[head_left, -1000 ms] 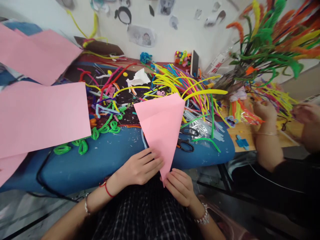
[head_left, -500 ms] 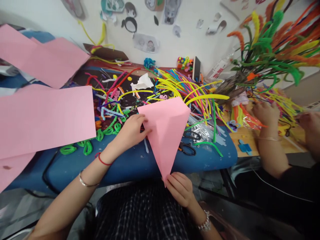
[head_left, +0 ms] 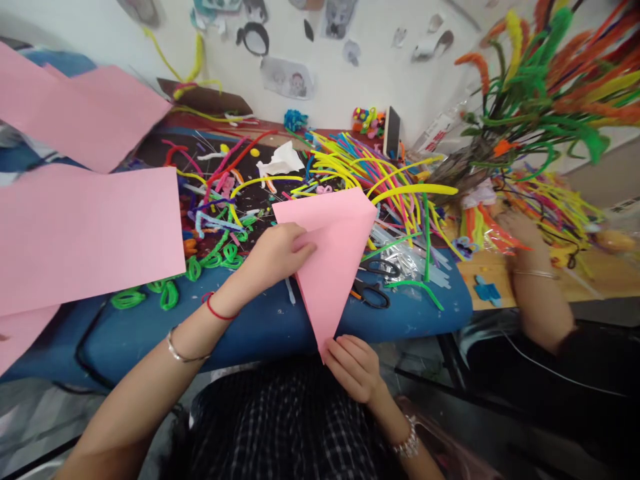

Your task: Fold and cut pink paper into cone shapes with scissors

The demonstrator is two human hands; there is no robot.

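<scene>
Nearest me, out past the front edge of the blue desk (head_left: 425,321), my right grip (head_left: 354,369) is closed on the pointed lower tip of the folded pink paper (head_left: 336,260), fingers bent side by side. My left grip (head_left: 280,250), stretched farther forward from the lower left, lies at the paper's left side with the thumb over its face; its fingers are partly hidden, so I cannot tell whether they pinch. Just right of the paper lie black scissors (head_left: 375,286), then a bent green stem (head_left: 415,285) and a shiny clear bag (head_left: 400,262). To my left a large pink sheet (head_left: 90,233) spreads wide, green loops (head_left: 170,294) by its lower edge. Behind the paper's top, yellow stems (head_left: 345,167) crowd close, a white scrap (head_left: 284,159) near them. Off right is a co-worker's arm (head_left: 543,297); beyond, a tall fuzzy bunch (head_left: 545,87) leans up before the wall (head_left: 345,93)
</scene>
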